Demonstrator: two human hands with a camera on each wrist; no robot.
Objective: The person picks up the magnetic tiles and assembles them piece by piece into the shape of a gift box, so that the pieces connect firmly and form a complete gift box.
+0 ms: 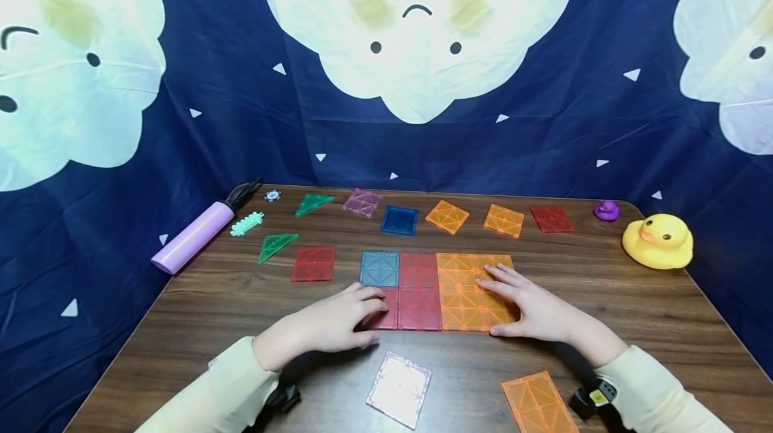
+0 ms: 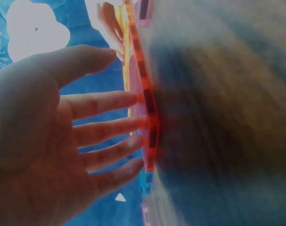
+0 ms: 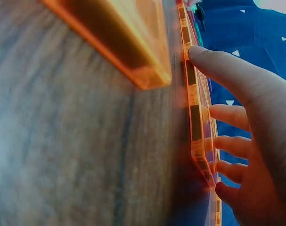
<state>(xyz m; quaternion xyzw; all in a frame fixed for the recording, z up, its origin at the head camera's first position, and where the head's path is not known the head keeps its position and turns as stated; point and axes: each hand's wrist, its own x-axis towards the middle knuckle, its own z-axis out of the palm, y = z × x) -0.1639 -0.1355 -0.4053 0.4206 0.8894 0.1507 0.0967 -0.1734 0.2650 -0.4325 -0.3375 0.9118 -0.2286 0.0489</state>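
Gap btwn tile block (image 1: 439, 293), pale tile (image 1: 399, 389)

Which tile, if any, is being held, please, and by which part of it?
Nothing looks held: the left hand touches the red tile beneath it, and the right hand touches the orange tiles.

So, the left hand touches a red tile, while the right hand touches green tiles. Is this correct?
Not quite: the right hand touches orange tiles, not green ones, as the head view shows. The left hand does touch a red tile.
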